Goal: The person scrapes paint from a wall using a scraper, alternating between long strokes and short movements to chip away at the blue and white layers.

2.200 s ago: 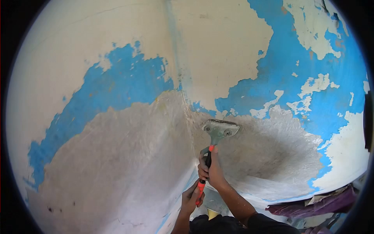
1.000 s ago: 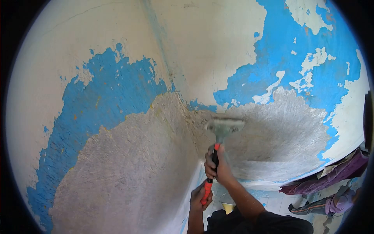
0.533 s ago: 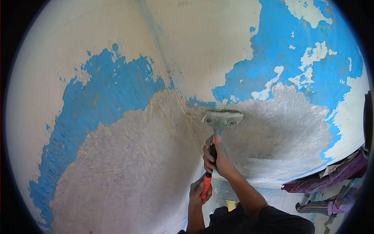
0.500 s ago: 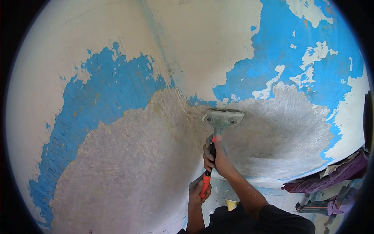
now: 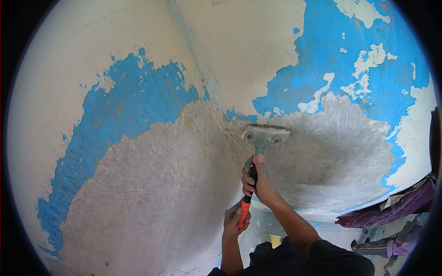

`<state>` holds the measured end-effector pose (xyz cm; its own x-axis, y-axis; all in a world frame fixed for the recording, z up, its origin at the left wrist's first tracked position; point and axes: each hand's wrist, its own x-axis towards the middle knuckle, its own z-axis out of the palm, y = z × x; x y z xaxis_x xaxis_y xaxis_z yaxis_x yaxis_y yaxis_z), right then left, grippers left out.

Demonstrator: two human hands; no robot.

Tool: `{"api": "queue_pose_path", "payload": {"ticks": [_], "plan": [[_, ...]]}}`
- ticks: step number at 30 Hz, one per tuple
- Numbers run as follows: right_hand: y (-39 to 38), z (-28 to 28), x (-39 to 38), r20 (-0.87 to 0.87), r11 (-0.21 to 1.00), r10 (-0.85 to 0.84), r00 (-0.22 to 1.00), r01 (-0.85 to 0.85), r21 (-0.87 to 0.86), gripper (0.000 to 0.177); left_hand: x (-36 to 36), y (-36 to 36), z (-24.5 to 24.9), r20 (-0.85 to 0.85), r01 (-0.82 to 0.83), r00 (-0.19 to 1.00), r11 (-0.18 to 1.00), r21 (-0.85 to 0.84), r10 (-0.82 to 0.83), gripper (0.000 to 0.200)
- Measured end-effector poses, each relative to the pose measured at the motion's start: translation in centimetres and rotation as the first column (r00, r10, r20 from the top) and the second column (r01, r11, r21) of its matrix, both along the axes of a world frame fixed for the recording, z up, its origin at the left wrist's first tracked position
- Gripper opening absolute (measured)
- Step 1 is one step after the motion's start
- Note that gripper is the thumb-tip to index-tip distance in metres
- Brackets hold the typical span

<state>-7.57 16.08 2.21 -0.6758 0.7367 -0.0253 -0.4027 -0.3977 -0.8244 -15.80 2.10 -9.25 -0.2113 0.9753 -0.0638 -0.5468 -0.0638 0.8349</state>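
A long-handled scraper [image 5: 263, 137] with a wide, dusty blade head and two screws stands against the wall, its blade at the bare grey patch just below the blue paint. My right hand [image 5: 258, 180] is closed around the upper black part of its handle, thumb pointing up toward the head. Lower down, my left hand [image 5: 236, 218] grips the red end of the handle. Bare plaster [image 5: 147, 193] spreads around the scraper on both sides of the wall's corner, and blue paint [image 5: 124, 101] borders it above.
Off-white paint [image 5: 239, 50] covers the upper wall. At the lower right hangs a purple cloth [image 5: 391, 209], with another person's leg [image 5: 373, 247] below it. A yellowish container [image 5: 275, 240] stands on the tiled floor [image 5: 334, 237] beneath my arms.
The scraper and both hands have shifted very slightly right, with the blade a little higher in view. The camera view has moved slightly too. Both hands keep their hold.
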Motion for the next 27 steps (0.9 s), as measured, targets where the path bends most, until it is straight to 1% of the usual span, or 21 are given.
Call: {"api": "queue_pose_path", "payload": {"ticks": [1,2,4,7,8,10,11,12,13,15,17,18,20,21,22,24,25,27], "plan": [[-0.1,-0.1,0.3,0.010,1.000,0.003,1.000,-0.003,-0.017,0.057,0.5,-0.2,-0.1,-0.001,-0.014,1.000,1.000,-0.004,0.014,0.065],[-0.2,-0.2,0.5,0.023,0.999,0.010,1.000,-0.010,-0.031,0.057,0.7,-0.4,-0.8,0.036,-0.015,0.999,1.000,0.005,0.015,0.065],[-0.3,-2.0,0.0,0.039,0.999,0.039,0.998,-0.038,-0.029,0.057,0.8,-0.5,-2.5,0.101,-0.009,0.995,1.000,0.029,0.006,0.065],[0.0,-2.1,0.1,0.000,0.999,0.028,1.000,-0.028,-0.020,0.056,0.5,-0.3,-1.9,0.046,-0.023,0.999,0.999,-0.033,0.025,0.064],[-0.2,-1.9,0.2,-0.017,0.999,0.025,1.000,-0.025,-0.023,0.056,0.4,0.1,-1.6,0.016,0.000,1.000,1.000,0.016,0.000,0.063],[-0.1,0.5,0.4,-0.021,0.998,-0.056,0.998,0.057,0.020,0.057,-0.1,1.0,-0.3,-0.040,0.039,0.999,0.995,0.091,-0.035,0.063],[0.0,1.7,0.4,-0.023,0.995,-0.093,0.995,0.094,0.041,0.058,0.0,1.2,0.6,-0.058,0.024,0.998,0.996,0.080,-0.019,0.065],[0.2,2.1,0.6,-0.050,0.994,-0.104,0.993,0.105,0.030,0.057,0.3,1.8,1.9,-0.080,0.013,0.997,0.997,0.080,-0.006,0.067],[0.1,2.3,0.8,-0.043,0.994,-0.100,0.994,0.102,0.029,0.057,0.6,2.1,2.6,-0.102,0.001,0.995,0.997,0.081,0.007,0.069],[0.2,2.7,1.1,-0.033,0.995,-0.093,0.995,0.094,0.037,0.056,0.7,1.9,2.3,-0.080,-0.009,0.997,0.999,0.054,0.013,0.069],[-0.3,0.7,0.4,-0.010,0.998,-0.064,0.998,0.064,0.012,0.056,0.6,1.0,0.2,-0.068,-0.001,0.998,0.999,0.040,0.003,0.067],[-0.5,-0.6,0.2,0.001,0.998,-0.055,0.998,0.055,-0.003,0.056,0.8,0.3,-0.9,-0.022,-0.038,0.999,0.999,0.019,0.039,0.062],[-0.8,-2.9,0.1,0.028,0.999,-0.028,0.999,0.029,-0.030,0.055,0.7,-1.1,-2.5,0.033,0.001,0.999,1.000,-0.011,-0.001,0.061],[-1.0,-2.9,0.1,0.041,0.999,-0.010,0.999,0.012,-0.048,0.055,0.6,-1.4,-2.3,0.061,0.018,0.998,0.999,-0.030,-0.016,0.061],[-1.0,-2.7,0.0,0.044,0.998,-0.008,0.999,0.011,-0.057,0.055,0.4,-1.3,-2.0,0.066,0.034,0.997,0.999,-0.022,-0.032,0.060],[-0.8,-2.2,-0.2,0.000,0.999,-0.024,1.000,0.024,-0.039,0.055,-0.1,-0.8,-1.6,-0.022,-0.005,1.000,1.000,-0.011,0.005,0.062],[-0.5,-1.2,-0.2,-0.021,0.999,-0.034,0.999,0.033,-0.029,0.055,-0.3,-0.1,-0.6,-0.064,-0.021,0.998,1.000,-0.003,0.021,0.062],[-0.1,2.1,0.3,-0.042,0.996,-0.079,0.996,0.081,0.039,0.055,-0.3,1.3,1.9,-0.086,-0.006,0.996,0.999,0.044,0.010,0.063]]}}
